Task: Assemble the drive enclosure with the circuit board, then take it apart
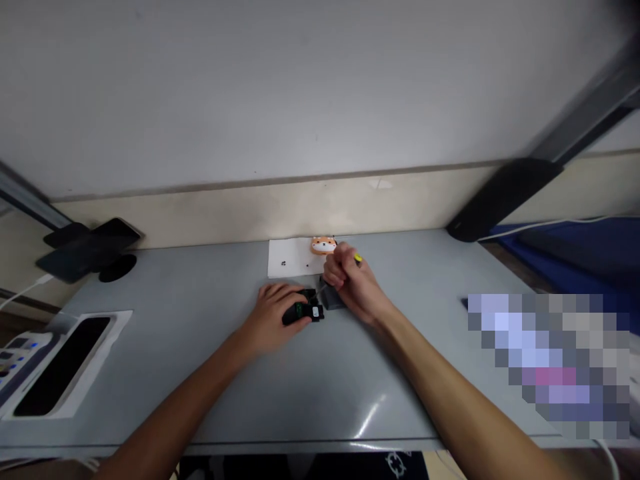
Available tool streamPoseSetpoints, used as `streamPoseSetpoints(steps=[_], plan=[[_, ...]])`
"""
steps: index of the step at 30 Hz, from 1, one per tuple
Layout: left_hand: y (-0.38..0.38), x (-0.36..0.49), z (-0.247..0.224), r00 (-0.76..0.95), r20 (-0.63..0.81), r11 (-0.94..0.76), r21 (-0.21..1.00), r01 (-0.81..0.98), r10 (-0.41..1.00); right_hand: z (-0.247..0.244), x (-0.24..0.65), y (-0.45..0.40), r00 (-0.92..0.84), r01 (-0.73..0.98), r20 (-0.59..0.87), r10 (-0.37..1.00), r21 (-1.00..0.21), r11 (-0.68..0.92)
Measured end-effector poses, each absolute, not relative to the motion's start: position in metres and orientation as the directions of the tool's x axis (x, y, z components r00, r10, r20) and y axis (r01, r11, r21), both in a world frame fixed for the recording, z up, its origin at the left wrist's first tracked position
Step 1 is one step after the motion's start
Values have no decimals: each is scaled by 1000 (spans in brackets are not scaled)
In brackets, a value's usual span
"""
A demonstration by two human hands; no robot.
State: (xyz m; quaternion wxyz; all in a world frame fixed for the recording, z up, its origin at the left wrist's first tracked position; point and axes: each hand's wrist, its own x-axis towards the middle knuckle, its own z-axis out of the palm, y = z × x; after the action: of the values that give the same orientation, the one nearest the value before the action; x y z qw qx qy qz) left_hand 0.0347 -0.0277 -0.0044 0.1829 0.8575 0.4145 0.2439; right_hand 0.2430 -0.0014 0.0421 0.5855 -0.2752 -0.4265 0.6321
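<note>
Desk: grey top (320,393), glare near front edge.
Left hand (274,315): clamped on device, thumb on near side, fingers over far side.
Device (314,311): black, green board showing, mid-desk under left hand. Held by grip alone, as far as seen; a loose thumb could let it twist.
Driver (358,257): yellow end up, thin shaft angled down-left to device. Tip contact: cannot tell. Tilt plus hard push could skid it into board or left fingers.
Right hand (354,277): curled tight round driver, wrist over desk.
Block (334,299): dark grey, partly behind right hand; could be nudged by it.
Paper (295,248): white, just beyond hands; a knuckle catching it could scatter the bits.
Bits (283,263): tiny, dark, on paper; kind unclear.
Case (323,246): orange-white animal face, on paper, near right hand.
</note>
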Motion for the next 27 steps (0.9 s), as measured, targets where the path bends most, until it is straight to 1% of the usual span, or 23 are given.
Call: streamPoseSetpoints(steps=[4,12,15,18,22,27], plan=[[-27,34,-5,543,265,-592,521,615,797,47,242,-2,-180,-516,149,972,-856,36],[-28,33,-6,545,283,-603,526,599,789,47,246,-11,-285,-535,179,942,-845,-2],[-29,33,-5,534,283,-594,532,603,796,47,242,-11,-260,-481,181,948,-876,35],[-28,34,-5,534,286,-595,535,600,796,49,237,-10,-219,-491,207,954,-868,75],[-28,34,-5,535,286,-596,532,601,795,53,236,-11,-232,-533,172,958,-846,23],[-28,34,-7,532,313,-610,528,592,787,53,241,-13,-200,-548,171,965,-836,34]])
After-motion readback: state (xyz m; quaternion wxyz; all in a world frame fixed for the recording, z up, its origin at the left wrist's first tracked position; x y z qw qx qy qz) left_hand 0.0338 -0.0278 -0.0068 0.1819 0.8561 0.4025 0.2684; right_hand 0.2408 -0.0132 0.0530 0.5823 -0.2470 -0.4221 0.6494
